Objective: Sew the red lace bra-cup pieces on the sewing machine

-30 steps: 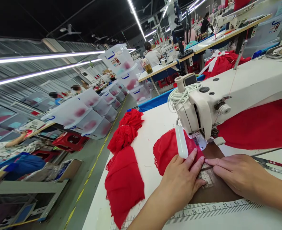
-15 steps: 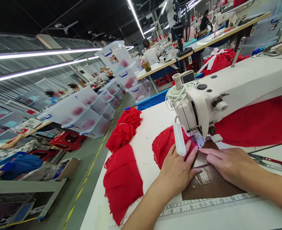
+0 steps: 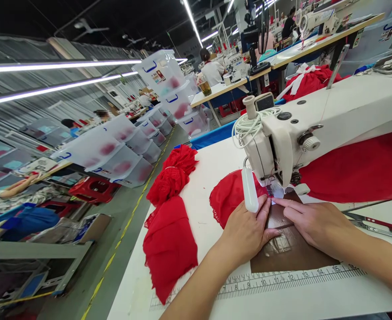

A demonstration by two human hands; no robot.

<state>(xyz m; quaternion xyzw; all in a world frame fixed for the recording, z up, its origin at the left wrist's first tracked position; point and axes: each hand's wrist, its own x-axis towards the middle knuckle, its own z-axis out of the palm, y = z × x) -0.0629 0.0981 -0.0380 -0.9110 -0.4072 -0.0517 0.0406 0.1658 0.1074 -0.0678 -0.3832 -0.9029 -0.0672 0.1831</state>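
Left hand point(image 3: 247, 233), fingers flat and unclenched, on red fabric point(image 3: 228, 195) at a sewing machine point(image 3: 336, 116); right hand point(image 3: 319, 224) alongside, finger grasp unclear.

head cam: on wearer's head, looks fwd + down
sewing table point(image 3: 212, 171): from operator's side, seen from above
close: L hand point(image 3: 247, 231), R hand point(image 3: 319, 222), industrial sewing machine point(image 3: 352, 111), R of ctr
farther: aisle floor point(image 3: 119, 209) L, tube lights point(image 3: 62, 66) up top

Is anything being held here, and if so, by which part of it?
The left hand presses the red cloth down by its end at the machine; no pinch shows. Whether the right hand touches that end cannot be told.
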